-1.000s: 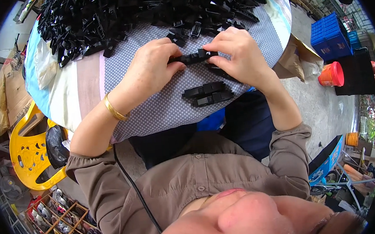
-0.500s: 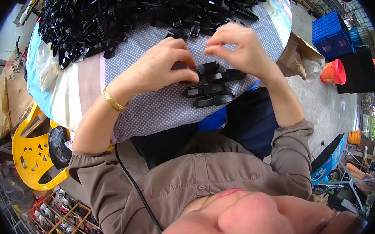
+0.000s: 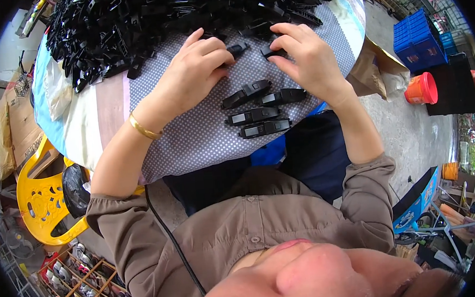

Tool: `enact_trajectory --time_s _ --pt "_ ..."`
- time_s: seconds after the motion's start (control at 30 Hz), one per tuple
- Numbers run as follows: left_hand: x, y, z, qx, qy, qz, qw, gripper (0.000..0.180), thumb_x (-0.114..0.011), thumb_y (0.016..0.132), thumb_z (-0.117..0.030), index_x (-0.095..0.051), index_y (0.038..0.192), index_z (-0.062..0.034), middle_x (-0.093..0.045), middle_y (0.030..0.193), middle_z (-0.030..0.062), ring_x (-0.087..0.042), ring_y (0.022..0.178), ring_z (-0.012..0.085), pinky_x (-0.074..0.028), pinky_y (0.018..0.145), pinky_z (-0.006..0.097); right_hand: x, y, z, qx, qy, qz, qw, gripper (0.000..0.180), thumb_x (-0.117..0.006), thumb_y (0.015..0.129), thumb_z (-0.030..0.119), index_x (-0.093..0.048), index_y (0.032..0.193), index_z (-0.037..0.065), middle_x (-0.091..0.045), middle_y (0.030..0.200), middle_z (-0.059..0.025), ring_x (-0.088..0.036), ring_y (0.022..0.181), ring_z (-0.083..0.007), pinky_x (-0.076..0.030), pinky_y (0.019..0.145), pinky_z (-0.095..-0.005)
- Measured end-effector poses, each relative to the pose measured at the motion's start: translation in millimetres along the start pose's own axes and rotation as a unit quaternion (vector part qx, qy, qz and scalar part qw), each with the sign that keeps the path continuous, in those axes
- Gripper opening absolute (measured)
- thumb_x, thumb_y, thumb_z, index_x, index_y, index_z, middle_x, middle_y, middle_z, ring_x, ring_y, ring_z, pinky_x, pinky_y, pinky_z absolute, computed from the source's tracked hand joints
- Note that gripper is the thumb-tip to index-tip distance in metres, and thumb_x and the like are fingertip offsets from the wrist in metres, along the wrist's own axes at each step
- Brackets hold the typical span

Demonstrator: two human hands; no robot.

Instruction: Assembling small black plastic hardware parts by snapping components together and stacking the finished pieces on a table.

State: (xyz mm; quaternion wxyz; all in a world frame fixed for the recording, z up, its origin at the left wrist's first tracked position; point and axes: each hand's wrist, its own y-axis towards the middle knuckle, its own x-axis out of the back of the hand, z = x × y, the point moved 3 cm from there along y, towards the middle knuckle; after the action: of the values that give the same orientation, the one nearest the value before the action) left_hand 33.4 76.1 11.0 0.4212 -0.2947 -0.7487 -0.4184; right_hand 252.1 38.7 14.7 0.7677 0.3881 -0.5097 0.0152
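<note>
Dotted cloth (image 3: 192, 143) below; black part (image 3: 268, 51) pinched in right grip (image 3: 313, 61), second part (image 3: 238, 49) at left grip (image 3: 191, 68), hold unclear.

1. Round table (image 3: 357, 47), spread with a cloth (image 3: 184, 147) of grey dots and white, tan, pink and blue stripes.
2. Heaped across the far side with a pile of black parts (image 3: 128, 34).
3. Set near the front with four black pieces (image 3: 253, 115), close together.
4. Topped at left by a whitish bag (image 3: 59, 90).

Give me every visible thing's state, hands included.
Left hand, curled at small black plastic piece, grip unclear
Right hand, curled at another piece, grip unclear
Black plastic heap, loose, jumbled
Four oblong black plastic pieces, lying grouped
Round gold metal bangle, worn on left wrist
</note>
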Motion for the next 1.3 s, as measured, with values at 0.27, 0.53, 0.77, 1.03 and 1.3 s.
enact_trajectory --time_s 0.27,0.53,0.77,1.03,1.3 --pt "-2.5 -2.2 -8.5 0.048 -0.064 -0.044 0.996 0.029 -0.073 0.074 -0.004 -0.065 0.101 -0.0026 -0.062 0.095 0.0101 -0.055 0.098 0.0293 -0.041 0.098 0.041 5.8 -4.6 -16.8 -0.030 0.042 -0.074 0.996 0.028 -0.072 0.076 0.003 -0.068 0.103 0.004 -0.066 0.100 -0.0115 -0.062 0.095 -0.0267 -0.052 0.081 -0.0334" --pt "-2.3 -2.6 -28.9 0.077 -0.025 -0.011 0.997 0.024 -0.069 0.077 -0.010 -0.067 0.101 -0.0061 -0.063 0.093 0.0088 -0.056 0.095 0.0272 -0.038 0.101 0.046 6.6 -3.5 14.4 -0.095 0.127 0.048 0.986 0.025 -0.071 0.079 0.011 -0.070 0.103 0.006 -0.064 0.089 -0.0114 -0.063 0.079 -0.0240 -0.051 0.070 -0.0323" --pt "-2.9 -6.9 -12.1 0.140 0.090 -0.037 0.985 0.023 -0.055 0.089 -0.017 -0.067 0.105 -0.0046 -0.066 0.083 0.0134 -0.058 0.091 0.0269 -0.039 0.095 0.046 11.1 -2.8 10.7 -0.129 0.123 0.218 0.960 0.048 -0.069 0.084 0.024 -0.059 0.129 0.011 -0.054 0.070 -0.0047 -0.051 0.062 -0.0168 -0.045 0.061 -0.0317" --pt "2.8 -9.3 -3.9 0.143 0.132 0.001 0.981 0.030 -0.066 0.083 -0.017 -0.066 0.111 -0.0053 -0.063 0.093 0.0110 -0.054 0.102 0.0277 -0.038 0.097 0.044 2.6 -7.4 -5.7 -0.012 0.189 0.208 0.960 0.029 -0.063 0.086 0.011 -0.066 0.115 0.007 -0.061 0.079 -0.0054 -0.058 0.067 -0.0163 -0.048 0.064 -0.0293" --pt "-9.4 -0.9 -20.9 0.078 0.033 -0.026 0.996 0.023 -0.075 0.077 -0.023 -0.071 0.092 -0.0059 -0.063 0.092 0.0063 -0.053 0.101 0.0257 -0.036 0.100 0.043 14.7 3.5 6.7 -0.116 0.224 0.123 0.960 0.025 -0.075 0.073 0.007 -0.068 0.097 0.003 -0.064 0.087 -0.0086 -0.062 0.078 -0.0247 -0.049 0.068 -0.0315"
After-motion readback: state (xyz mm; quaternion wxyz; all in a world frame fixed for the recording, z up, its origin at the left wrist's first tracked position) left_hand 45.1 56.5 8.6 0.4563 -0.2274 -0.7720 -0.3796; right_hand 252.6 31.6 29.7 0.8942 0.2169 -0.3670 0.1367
